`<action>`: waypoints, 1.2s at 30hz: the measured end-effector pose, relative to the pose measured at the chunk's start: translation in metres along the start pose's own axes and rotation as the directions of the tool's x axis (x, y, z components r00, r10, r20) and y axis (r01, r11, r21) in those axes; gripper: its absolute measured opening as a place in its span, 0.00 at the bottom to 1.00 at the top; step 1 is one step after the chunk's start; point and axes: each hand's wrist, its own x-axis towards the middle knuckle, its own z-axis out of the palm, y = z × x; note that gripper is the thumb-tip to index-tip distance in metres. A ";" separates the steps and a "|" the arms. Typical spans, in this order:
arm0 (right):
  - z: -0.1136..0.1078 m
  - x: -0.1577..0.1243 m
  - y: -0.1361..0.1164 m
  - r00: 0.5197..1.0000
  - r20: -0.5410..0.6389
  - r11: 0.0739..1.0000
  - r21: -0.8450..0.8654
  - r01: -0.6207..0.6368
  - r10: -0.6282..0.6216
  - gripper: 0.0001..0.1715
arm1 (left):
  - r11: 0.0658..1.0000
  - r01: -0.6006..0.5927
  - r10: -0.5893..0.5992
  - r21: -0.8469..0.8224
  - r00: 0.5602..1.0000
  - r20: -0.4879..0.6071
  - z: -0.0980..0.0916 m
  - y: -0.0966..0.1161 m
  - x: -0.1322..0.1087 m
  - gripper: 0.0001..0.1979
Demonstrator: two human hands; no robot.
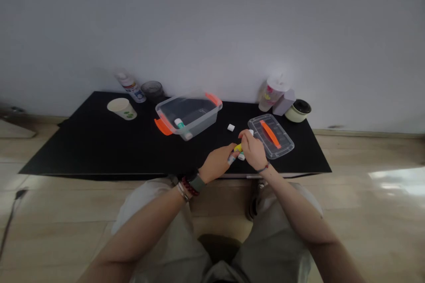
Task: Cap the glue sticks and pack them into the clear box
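Observation:
My left hand [217, 162] is closed round a small yellow glue stick [237, 147]. The fingers of my right hand [253, 150] close on the other end of that stick, so both hands meet over the table's front edge. Just below them, partly covered, lies a white and green glue stick [241, 156]. A white cap [231, 127] rests on the black table beyond my hands. Behind my right hand a second white piece [251, 132] shows only in part. Another green and white glue stick [183, 128] lies inside the clear plastic box [202, 124].
The box's clear lid [284, 145] with an orange handle lies right of my hands. Along the wall stand a lidded drink cup [268, 96], a cream pot [296, 114], a dark glass [153, 92] and a white bottle [133, 89]. A paper cup [122, 108] tilts at left.

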 end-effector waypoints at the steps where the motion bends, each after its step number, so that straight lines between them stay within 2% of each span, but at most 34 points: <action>1: 0.001 0.000 0.000 1.000 0.006 0.999 0.045 -0.018 0.018 0.15 | 0.998 -0.025 0.026 0.056 0.999 -0.024 0.000 -0.001 0.000 0.14; 3: 0.003 -0.001 0.002 0.999 0.024 0.986 0.164 -0.031 0.027 0.13 | 0.991 -0.089 0.095 0.096 0.994 -0.056 -0.003 -0.002 0.000 0.14; 5: 0.003 -0.002 0.003 1.000 0.026 0.947 0.321 0.002 -0.011 0.15 | 0.989 -0.138 0.141 0.051 0.988 -0.057 -0.012 -0.002 0.001 0.14; 8: 0.002 -0.001 0.006 0.996 -0.047 0.831 0.548 0.092 -0.080 0.20 | 0.992 -0.110 0.104 -0.069 0.991 -0.079 -0.040 -0.006 0.010 0.13; 11: -0.001 0.002 0.010 0.988 -0.123 0.790 0.596 0.147 -0.091 0.20 | 0.990 -0.004 -0.029 -0.140 0.972 -0.234 -0.083 -0.022 0.028 0.15; 13: -0.004 0.003 0.011 0.986 -0.128 0.824 0.542 0.162 -0.110 0.20 | 0.983 0.127 -0.168 -0.133 0.914 -0.371 -0.113 -0.039 0.045 0.21; 15: -0.007 0.003 0.011 0.985 -0.092 0.862 0.478 0.170 -0.143 0.20 | 0.949 0.306 -0.311 -0.079 0.857 -0.411 -0.137 -0.059 0.062 0.31; 17: -0.010 0.002 0.010 0.985 -0.041 0.893 0.416 0.169 -0.167 0.19 | 0.909 0.417 -0.391 0.002 0.854 -0.344 -0.151 -0.078 0.076 0.38; 19: -0.013 0.001 0.008 0.982 -0.006 0.917 0.358 0.176 -0.187 0.19 | 0.860 0.499 -0.460 0.106 0.848 -0.262 -0.153 -0.094 0.086 0.38; 23: -0.017 0.000 0.006 0.976 0.017 0.940 0.270 0.206 -0.219 0.18 | 0.750 0.604 -0.599 0.269 0.793 -0.113 -0.137 -0.122 0.098 0.32; 28: -0.021 0.001 0.008 0.972 0.054 0.963 0.163 0.217 -0.228 0.19 | 0.703 0.579 -0.622 0.412 0.782 -0.037 -0.120 -0.151 0.105 0.29; 30: -0.022 0.001 0.009 0.970 0.060 0.965 0.132 0.227 -0.236 0.19 | 0.692 0.576 -0.641 0.435 0.768 0.003 -0.118 -0.156 0.107 0.28; 34: -0.025 0.002 0.013 0.966 0.045 0.964 0.082 0.251 -0.256 0.19 | 0.677 0.606 -0.699 0.419 0.708 0.106 -0.118 -0.151 0.108 0.23; 35: -0.026 0.002 0.015 0.965 0.038 0.965 0.068 0.255 -0.258 0.19 | 0.691 0.612 -0.693 0.385 0.712 0.112 -0.119 -0.149 0.108 0.22; 36: -0.028 0.003 0.017 0.966 0.027 0.966 0.052 0.254 -0.256 0.19 | 0.717 0.610 -0.671 0.339 0.735 0.097 -0.120 -0.148 0.108 0.22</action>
